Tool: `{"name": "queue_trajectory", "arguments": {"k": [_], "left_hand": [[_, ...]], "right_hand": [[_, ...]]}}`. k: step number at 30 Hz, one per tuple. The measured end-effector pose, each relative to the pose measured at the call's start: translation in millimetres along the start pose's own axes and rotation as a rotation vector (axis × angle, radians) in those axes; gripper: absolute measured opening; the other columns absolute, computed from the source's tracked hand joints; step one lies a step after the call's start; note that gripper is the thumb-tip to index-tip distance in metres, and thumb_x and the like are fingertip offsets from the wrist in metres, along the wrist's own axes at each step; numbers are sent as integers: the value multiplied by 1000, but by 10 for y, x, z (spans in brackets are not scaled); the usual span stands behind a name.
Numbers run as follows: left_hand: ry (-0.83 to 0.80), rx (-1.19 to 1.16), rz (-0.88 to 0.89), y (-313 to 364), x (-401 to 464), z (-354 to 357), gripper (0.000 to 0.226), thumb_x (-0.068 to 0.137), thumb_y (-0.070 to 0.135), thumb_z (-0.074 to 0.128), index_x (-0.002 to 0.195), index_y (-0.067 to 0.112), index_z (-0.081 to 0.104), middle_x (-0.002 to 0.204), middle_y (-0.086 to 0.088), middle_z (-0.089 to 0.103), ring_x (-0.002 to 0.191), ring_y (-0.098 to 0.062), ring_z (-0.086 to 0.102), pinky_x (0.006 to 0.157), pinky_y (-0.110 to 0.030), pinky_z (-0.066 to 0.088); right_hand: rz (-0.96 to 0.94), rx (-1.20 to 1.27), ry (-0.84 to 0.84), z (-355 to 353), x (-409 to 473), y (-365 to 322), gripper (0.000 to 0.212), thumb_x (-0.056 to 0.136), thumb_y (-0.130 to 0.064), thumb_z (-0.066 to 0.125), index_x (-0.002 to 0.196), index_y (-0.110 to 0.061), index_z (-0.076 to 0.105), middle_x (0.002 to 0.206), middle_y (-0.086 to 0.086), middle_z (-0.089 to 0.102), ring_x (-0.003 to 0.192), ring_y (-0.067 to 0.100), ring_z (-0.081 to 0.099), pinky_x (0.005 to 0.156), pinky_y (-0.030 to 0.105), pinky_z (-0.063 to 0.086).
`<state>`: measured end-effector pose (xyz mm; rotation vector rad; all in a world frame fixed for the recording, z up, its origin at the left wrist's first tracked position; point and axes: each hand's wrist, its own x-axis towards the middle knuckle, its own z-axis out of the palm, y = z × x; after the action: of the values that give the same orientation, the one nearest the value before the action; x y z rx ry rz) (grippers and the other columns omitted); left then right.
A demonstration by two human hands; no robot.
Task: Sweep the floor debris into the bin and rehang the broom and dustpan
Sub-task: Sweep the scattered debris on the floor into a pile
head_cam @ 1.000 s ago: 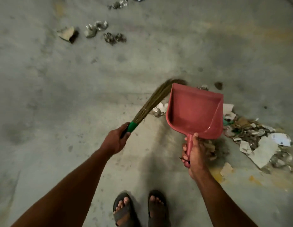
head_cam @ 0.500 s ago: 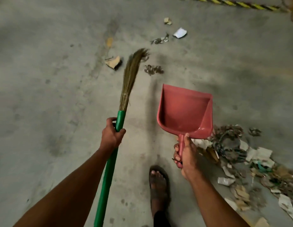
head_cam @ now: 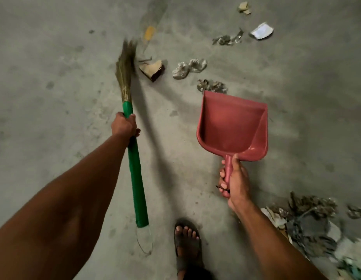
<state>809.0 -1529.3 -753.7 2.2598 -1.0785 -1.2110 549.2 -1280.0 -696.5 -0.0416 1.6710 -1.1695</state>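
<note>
The left hand [head_cam: 124,125] is gripping the broom [head_cam: 126,77], bristles lying just left of the scrap [head_cam: 152,69], while the right hand [head_cam: 234,179] is clutching the dustpan [head_cam: 234,126].

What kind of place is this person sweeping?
Probably a garage, warehouse or workshop: a bare, stained grey concrete floor with a worn yellow paint mark and scattered paper and foil scraps.

A broom [head_cam: 127,93] is held at the left and a dustpan [head_cam: 234,126] at the right. Scattered debris [head_cam: 189,67] lies ahead between them; a debris pile [head_cam: 312,223] lies at lower right.
</note>
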Motion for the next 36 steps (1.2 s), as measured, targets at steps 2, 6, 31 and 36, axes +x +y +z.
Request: {"name": "queue_trajectory", "arguments": {"k": [2,6,31,36], "left_hand": [[-11,32,-76,62,344,135,37,106,37,57,129,7,55,108,-11,66,66,-20,68,59,-33,61],[-101,190,-11,17,678,336,32,105,33,57,120,5,62,88,-12,64,63,-29,65,77,-49,65],[-200,328,398,1032,624,829,56,101,54,44,154,37,40,111,-11,73,83,-35,73,74,-50,65],[-319,459,351,1793,1118,1586,41,107,38,48,144,20,54,109,-12,72,72,-34,75,61,-44,65]], "right_hand": [[6,-7,4,57,288,-48,46,109,-56,39,106,-14,56,60,-4,49,34,8,32,36,15,23],[17,-1,8,117,606,-131,45,110,-55,38,107,-14,57,60,-5,49,34,8,32,35,15,23],[42,96,149,69,913,-1201,45,110,-54,39,99,-14,57,59,-3,48,31,7,32,35,13,23],[25,133,187,129,1379,-1364,46,109,-56,38,99,-15,58,59,-3,48,32,8,33,36,14,24]]}}
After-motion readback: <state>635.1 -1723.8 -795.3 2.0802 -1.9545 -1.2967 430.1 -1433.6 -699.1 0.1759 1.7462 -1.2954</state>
